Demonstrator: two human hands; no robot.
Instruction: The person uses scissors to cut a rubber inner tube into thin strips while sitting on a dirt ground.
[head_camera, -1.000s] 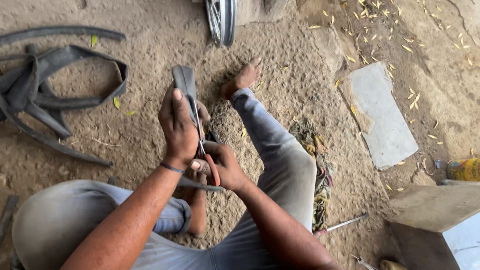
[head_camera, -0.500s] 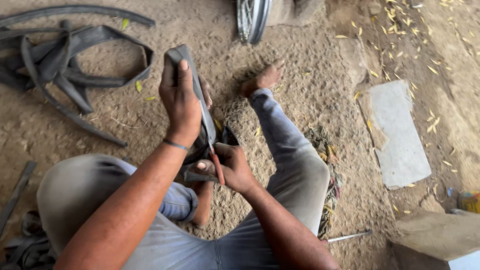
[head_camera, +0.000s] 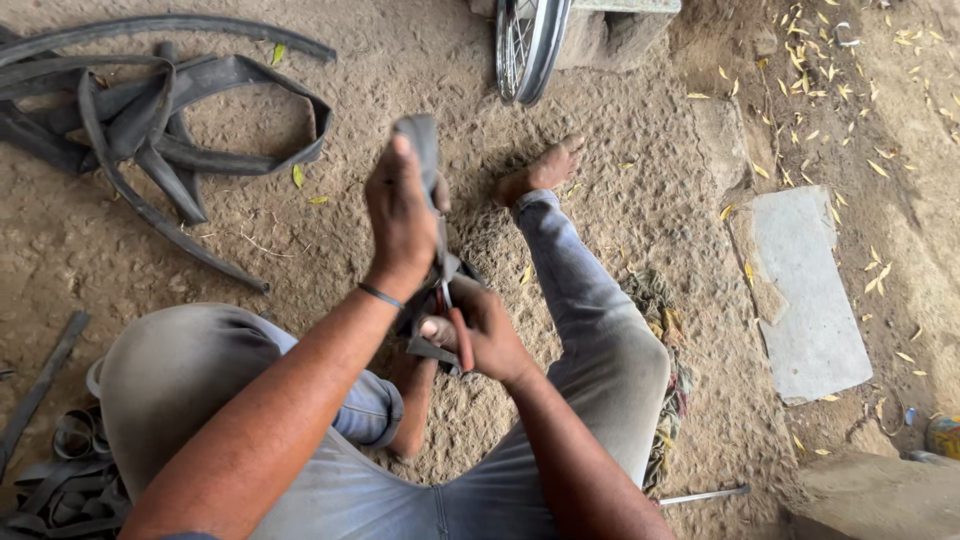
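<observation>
My left hand (head_camera: 402, 212) is raised in front of me and grips the upper end of a strip of black rubber tube (head_camera: 422, 145), pulling it taut. My right hand (head_camera: 482, 335) sits lower, between my knees, closed on red-handled scissors (head_camera: 457, 330) whose blades meet the strip just below my left hand. The lower end of the strip hangs by my right hand near my left foot. I sit on sandy ground in grey trousers, my right leg stretched forward with the bare foot (head_camera: 540, 170) ahead.
A heap of black inner tubes (head_camera: 160, 120) lies at upper left, more rubber scraps (head_camera: 60, 470) at lower left. A spoked wheel (head_camera: 525, 45) leans at the top. A flat stone slab (head_camera: 810, 290) lies right; a metal rod (head_camera: 705, 495) and a rag (head_camera: 665, 330) beside my leg.
My left hand has lifted the strip higher and the view has shifted right and down. My right hand with the scissors stays low against the strip.
</observation>
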